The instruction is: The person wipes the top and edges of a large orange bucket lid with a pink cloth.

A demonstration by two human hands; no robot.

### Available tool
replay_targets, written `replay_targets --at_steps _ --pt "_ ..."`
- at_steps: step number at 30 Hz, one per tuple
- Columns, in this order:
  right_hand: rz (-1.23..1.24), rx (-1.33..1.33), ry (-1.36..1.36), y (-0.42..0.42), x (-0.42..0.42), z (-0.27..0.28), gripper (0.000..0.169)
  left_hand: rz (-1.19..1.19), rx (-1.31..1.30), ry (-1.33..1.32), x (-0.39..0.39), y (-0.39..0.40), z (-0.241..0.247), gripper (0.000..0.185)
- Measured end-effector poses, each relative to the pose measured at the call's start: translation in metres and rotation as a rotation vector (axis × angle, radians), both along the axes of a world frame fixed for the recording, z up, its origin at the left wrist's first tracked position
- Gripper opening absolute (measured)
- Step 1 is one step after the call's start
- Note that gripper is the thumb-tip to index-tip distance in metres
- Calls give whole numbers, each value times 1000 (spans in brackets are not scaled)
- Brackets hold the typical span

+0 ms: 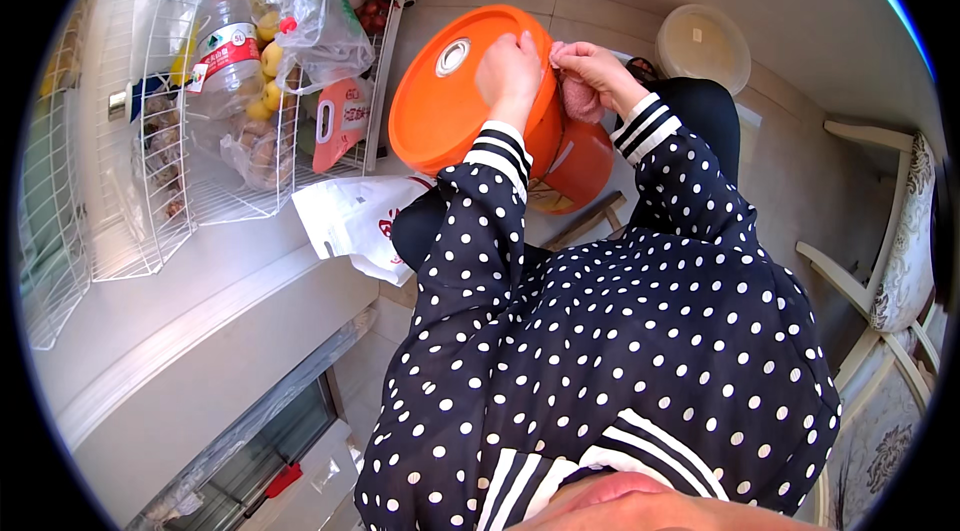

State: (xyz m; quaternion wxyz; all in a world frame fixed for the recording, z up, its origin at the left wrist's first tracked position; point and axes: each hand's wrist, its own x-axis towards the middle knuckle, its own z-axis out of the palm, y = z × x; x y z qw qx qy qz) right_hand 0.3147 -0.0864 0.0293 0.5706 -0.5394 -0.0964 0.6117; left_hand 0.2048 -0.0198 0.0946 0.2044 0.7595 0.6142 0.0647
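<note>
A large orange plastic bucket (581, 171) stands before me between my knees. Its round orange lid (424, 107) carries a white circular fitting (453, 57). My left hand (512, 73) is over the lid's right part with its fingers curled near the rim; it is blurred, and whether it grips anything is unclear. At the bucket's right side, my right hand (596, 73) pinches a pink cloth (580, 100) between thumb and fingers. The cloth hangs down against the bucket's side, just below the lid's edge.
White wire racks (289, 148) at the left hold a large plastic bottle (227, 43), yellow fruit (271, 58) and plastic bags. A white printed bag (360, 220) lies by my left knee. A round translucent container (703, 49) stands by the wall; chairs (892, 238) are at the right.
</note>
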Motion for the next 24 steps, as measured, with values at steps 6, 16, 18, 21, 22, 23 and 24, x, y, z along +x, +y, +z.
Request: replay_targets --at_steps 6,16,18,21,22,23,24 --pt "80 -24 42 0 5 4 9 0 16 -18 1 -1 -3 39" --pt "-83 -12 -257 -13 -25 0 10 -23 13 -12 1 -9 -1 37" --pt "-127 49 -209 -9 -22 -3 10 -43 19 -13 4 -6 -3 37" --pt "-48 -50 -89 1 -11 12 8 -10 2 -26 1 -6 -2 36" --pt "-43 -38 -56 5 -10 6 7 8 -9 -35 0 -6 -2 36" --pt "-20 -18 -48 10 -13 5 7 34 -5 -29 -6 -7 0 35" --pt "-16 -2 -46 12 -11 4 8 42 -6 -31 -8 -7 0 35"
